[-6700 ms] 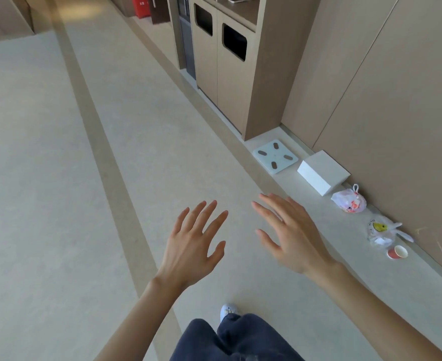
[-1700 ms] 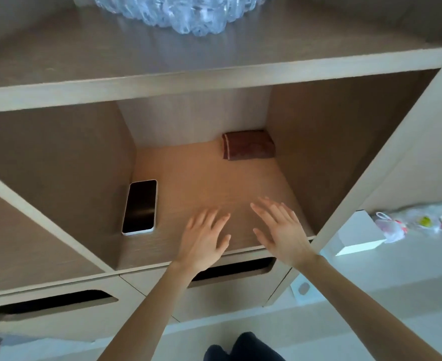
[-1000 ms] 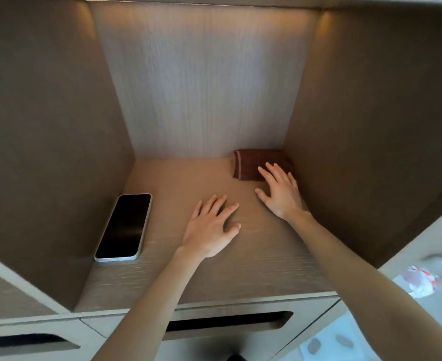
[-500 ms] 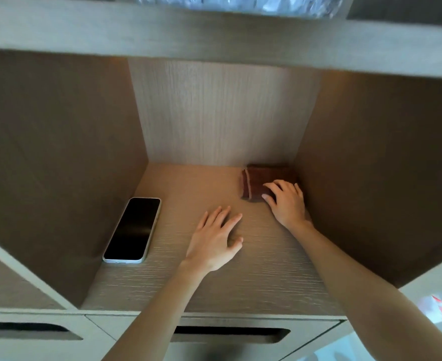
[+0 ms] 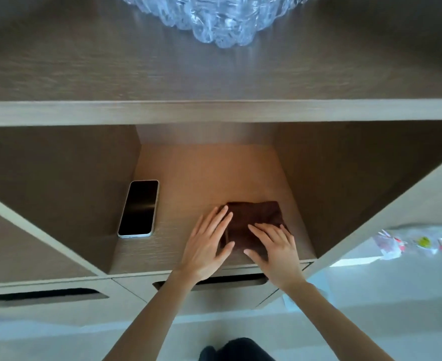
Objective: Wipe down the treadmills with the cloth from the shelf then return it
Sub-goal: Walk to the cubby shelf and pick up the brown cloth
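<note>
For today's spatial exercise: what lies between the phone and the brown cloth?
Head view: bare shelf board, then the left hand at the edge of the cloth.

The dark brown folded cloth [image 5: 253, 217] looks soft and matt, with a slightly fuzzy nap. The light wooden shelf [image 5: 209, 173] under it shows a fine straight grain and a smooth, matt finish. The flat black phone [image 5: 139, 208] has a glossy glass face and a pale, shiny frame. The clear crinkled plastic wrap [image 5: 222, 19] above glitters.

On the shelf [image 5: 201, 173] the phone [image 5: 138, 208] lies left, the cloth [image 5: 253, 217] right near the front edge, under the left hand [image 5: 207, 246] and right hand [image 5: 274, 248].
</note>
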`<state>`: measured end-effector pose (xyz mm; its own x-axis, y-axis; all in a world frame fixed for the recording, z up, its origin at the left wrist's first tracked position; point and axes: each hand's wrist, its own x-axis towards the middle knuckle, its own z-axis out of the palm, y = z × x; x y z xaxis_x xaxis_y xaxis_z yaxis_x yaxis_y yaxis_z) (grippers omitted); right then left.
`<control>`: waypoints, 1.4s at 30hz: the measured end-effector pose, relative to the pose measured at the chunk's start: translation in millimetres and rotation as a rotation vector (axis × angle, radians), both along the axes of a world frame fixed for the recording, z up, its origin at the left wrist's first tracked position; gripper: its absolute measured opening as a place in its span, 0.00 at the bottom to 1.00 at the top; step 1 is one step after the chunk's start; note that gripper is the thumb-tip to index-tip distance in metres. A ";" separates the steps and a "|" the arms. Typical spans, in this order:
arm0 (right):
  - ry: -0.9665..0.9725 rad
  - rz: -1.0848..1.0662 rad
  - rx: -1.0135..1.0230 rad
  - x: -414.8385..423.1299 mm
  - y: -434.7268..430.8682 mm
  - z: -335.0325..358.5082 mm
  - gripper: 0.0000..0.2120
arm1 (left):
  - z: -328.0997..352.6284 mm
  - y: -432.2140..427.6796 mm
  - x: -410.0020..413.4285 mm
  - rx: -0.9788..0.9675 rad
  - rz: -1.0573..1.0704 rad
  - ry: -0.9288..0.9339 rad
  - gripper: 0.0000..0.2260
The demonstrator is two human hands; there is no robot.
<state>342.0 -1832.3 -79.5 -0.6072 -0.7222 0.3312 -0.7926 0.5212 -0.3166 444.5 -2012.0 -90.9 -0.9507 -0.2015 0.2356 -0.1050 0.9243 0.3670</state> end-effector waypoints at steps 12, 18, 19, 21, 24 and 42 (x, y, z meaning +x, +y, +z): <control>-0.392 0.038 0.054 -36.7 -15.3 18.7 0.36 | 2.1 -10.2 6.9 -0.027 -0.052 -0.196 0.27; -0.457 0.068 -0.059 -14.3 -39.4 10.7 0.46 | 0.0 -9.8 3.8 -0.044 -0.091 -0.247 0.26; -0.443 0.076 -0.048 -12.5 -42.8 10.4 0.47 | 0.7 -10.5 4.4 -0.041 -0.089 -0.252 0.26; -0.399 0.103 0.006 -13.0 -46.0 9.3 0.49 | 2.3 -10.8 5.7 -0.045 -0.084 -0.254 0.26; -0.308 0.121 0.010 -14.6 -45.4 4.8 0.44 | 2.5 -9.6 10.8 -0.016 -0.033 -0.242 0.29; -0.167 0.048 0.058 25.1 -58.4 6.7 0.35 | -3.0 -62.6 69.9 -0.160 -0.090 -0.193 0.25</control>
